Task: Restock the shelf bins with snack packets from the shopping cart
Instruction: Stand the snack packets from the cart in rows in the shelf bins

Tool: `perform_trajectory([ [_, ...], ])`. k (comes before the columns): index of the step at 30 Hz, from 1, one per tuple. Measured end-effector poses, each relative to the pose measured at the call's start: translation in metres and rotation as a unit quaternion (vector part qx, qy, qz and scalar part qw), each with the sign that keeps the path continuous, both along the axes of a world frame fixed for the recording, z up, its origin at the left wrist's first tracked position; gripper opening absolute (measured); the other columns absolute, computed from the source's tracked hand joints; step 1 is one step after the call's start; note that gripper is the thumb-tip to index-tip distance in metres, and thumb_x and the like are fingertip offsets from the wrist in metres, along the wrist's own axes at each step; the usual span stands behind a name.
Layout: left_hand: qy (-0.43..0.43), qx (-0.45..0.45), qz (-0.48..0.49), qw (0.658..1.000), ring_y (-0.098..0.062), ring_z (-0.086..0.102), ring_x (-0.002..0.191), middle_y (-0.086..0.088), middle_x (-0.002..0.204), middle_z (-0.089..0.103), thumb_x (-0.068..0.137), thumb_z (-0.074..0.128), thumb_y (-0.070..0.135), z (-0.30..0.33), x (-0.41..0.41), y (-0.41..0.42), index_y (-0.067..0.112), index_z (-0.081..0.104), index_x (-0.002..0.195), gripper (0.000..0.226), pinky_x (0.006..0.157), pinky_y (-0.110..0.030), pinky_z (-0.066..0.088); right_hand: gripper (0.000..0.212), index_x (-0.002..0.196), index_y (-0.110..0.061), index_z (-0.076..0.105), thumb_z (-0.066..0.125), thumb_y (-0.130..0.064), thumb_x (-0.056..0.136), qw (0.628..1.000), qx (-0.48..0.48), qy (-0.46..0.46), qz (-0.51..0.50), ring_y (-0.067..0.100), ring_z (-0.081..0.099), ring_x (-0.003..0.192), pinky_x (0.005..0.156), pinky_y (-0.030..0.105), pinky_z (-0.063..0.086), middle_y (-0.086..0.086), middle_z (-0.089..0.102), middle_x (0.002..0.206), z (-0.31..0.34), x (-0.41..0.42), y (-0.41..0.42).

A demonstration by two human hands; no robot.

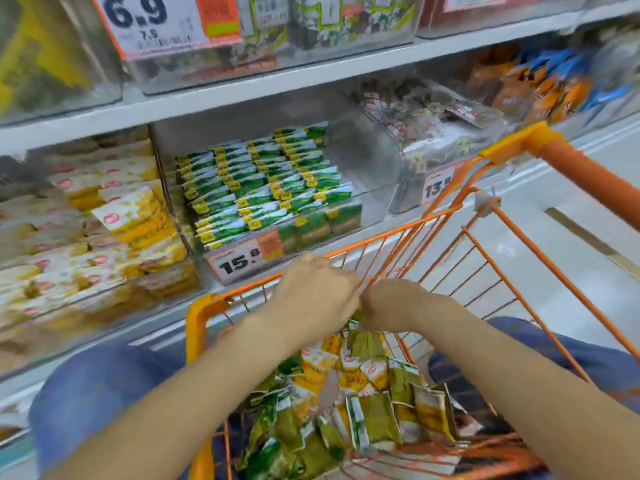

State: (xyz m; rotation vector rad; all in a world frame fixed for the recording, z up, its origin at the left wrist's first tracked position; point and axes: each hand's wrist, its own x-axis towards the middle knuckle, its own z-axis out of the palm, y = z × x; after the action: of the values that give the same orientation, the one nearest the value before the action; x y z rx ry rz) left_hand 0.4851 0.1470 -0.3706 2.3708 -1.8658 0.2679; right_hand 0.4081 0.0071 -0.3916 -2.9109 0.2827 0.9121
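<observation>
Shelving (242,88) fills the upper half of the frame, its white boards slanting up to the right; clear bins sit on it in rows, and the whole view is smeared by motion. At the left edge, a bin of yellow-and-white packets (114,233) is heaped high; at centre, the green packet bin (372,206) holds neat rows of green packets (263,181) standing on edge, filled on its left and bare on its right, with a price tag reading 15.8 (242,261) on its front; to the right, a bin of brown-and-white packets (426,133) carries a tag reading 13.8 (438,188); the upper shelf shows a large 6.9 tag (145,19) at upper left.

The orange shopping cart (491,265) runs from the lower centre up toward the right, its handle at the right edge; the snack packets (353,393), green and yellow mixed, lie in a loose pile in the cart's lower part, between the two forearms.

Blue-clad knees (90,386) show at lower left and lower right.

The left hand (315,292) and the right hand (391,306) meet at mid-frame above the pile, knuckles nearly touching; both have curled fingers, backs toward the camera; a scrap of green packet (357,313) shows just below where they meet, but I cannot tell which hand holds it.
</observation>
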Motion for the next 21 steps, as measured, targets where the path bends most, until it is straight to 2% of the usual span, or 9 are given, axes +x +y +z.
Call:
perform_trajectory([
  [4,0.072,0.005,-0.054,0.996,-0.022,0.059,0.062,0.002,0.064,0.061,0.096,0.036,0.029,-0.021,-0.001,0.011,0.018,0.061,0.074,0.035,0.056,-0.031,0.048,0.073,0.138,-0.009,0.039,0.054,-0.059,0.088,0.984,-0.081,0.13,0.09,0.029,0.056,0.113,0.084,0.04,0.046,0.008,0.054,0.128,-0.053,-0.004,0.019],
  [7,0.137,0.126,-0.032,0.982,-0.023,0.051,0.066,-0.004,0.077,0.059,0.103,0.033,0.03,-0.026,-0.006,0.02,0.014,0.058,0.091,0.032,0.06,-0.036,0.045,0.062,0.14,-0.009,0.035,0.052,-0.047,0.094,0.974,-0.12,0.132,0.138,0.028,0.059,0.106,0.076,0.034,0.047,0.009,0.056,0.124,-0.078,-0.007,0.024],
  [9,0.191,0.204,0.014,0.96,-0.025,0.054,0.071,-0.008,0.081,0.06,0.102,0.037,0.032,-0.028,-0.004,0.022,0.011,0.06,0.097,0.032,0.06,-0.034,0.043,0.032,0.122,-0.012,0.049,0.048,-0.034,0.098,0.988,-0.076,0.085,0.107,0.026,0.059,0.092,0.075,0.032,0.05,0.005,0.061,0.1,-0.078,-0.002,0.016],
  [11,0.226,0.241,0.047,0.943,-0.028,0.059,0.081,-0.011,0.09,0.063,0.101,0.042,0.038,-0.033,0.002,0.025,0.01,0.062,0.105,0.034,0.062,-0.034,0.046,0.023,0.093,-0.012,0.05,0.049,-0.035,0.097,0.998,0.009,0.035,0.045,0.022,0.051,0.073,0.065,0.029,0.044,-0.002,0.048,0.07,-0.061,0.005,0.002],
  [13,0.237,0.256,0.067,0.935,-0.027,0.06,0.091,-0.01,0.099,0.062,0.099,0.043,0.043,-0.035,0.004,0.028,0.011,0.054,0.122,0.041,0.07,-0.036,0.05,0.023,0.084,-0.012,0.054,0.061,-0.033,0.091,0.993,0.113,0.014,-0.029,0.018,0.049,0.064,0.058,0.027,0.039,-0.002,0.047,0.066,-0.038,0.012,-0.013],
  [16,0.355,0.218,0.077,0.906,-0.022,0.056,0.111,-0.004,0.123,0.057,0.096,0.048,0.048,-0.031,-0.001,0.029,0.019,0.032,0.146,0.059,0.087,-0.031,0.048,0.026,0.095,-0.007,0.066,0.077,-0.026,0.08,0.958,0.264,0.013,-0.115,0.009,0.061,0.062,0.055,0.023,0.051,0.001,0.064,0.08,-0.002,0.014,-0.026],
  [17,0.407,0.185,0.072,0.892,-0.018,0.056,0.113,0.0,0.124,0.057,0.094,0.052,0.049,-0.026,-0.004,0.027,0.024,0.036,0.142,0.056,0.089,-0.03,0.047,0.031,0.099,-0.005,0.068,0.078,-0.025,0.078,0.945,0.3,0.009,-0.128,0.007,0.062,0.062,0.055,0.022,0.051,0.002,0.066,0.081,0.008,0.012,-0.028],
  [19,0.488,0.091,0.073,0.865,-0.005,0.057,0.08,0.01,0.087,0.059,0.091,0.059,0.045,-0.024,-0.005,0.022,0.031,0.051,0.104,0.021,0.072,-0.03,0.047,0.032,0.098,0.001,0.067,0.078,-0.022,0.079,0.921,0.363,-0.007,-0.144,0.004,0.061,0.059,0.056,0.02,0.05,0.004,0.065,0.077,0.024,0.008,-0.03],
  [21,0.559,0.013,0.096,0.823,-0.004,0.036,0.052,0.013,0.056,0.033,0.089,0.066,0.036,-0.019,-0.005,0.02,0.022,0.041,0.073,0.033,0.06,-0.028,0.039,0.024,0.091,-0.001,0.068,0.077,-0.02,0.079,0.892,0.422,-0.036,-0.159,0.006,0.061,0.062,0.058,0.02,0.049,0.004,0.065,0.075,0.037,0.001,-0.029],
])
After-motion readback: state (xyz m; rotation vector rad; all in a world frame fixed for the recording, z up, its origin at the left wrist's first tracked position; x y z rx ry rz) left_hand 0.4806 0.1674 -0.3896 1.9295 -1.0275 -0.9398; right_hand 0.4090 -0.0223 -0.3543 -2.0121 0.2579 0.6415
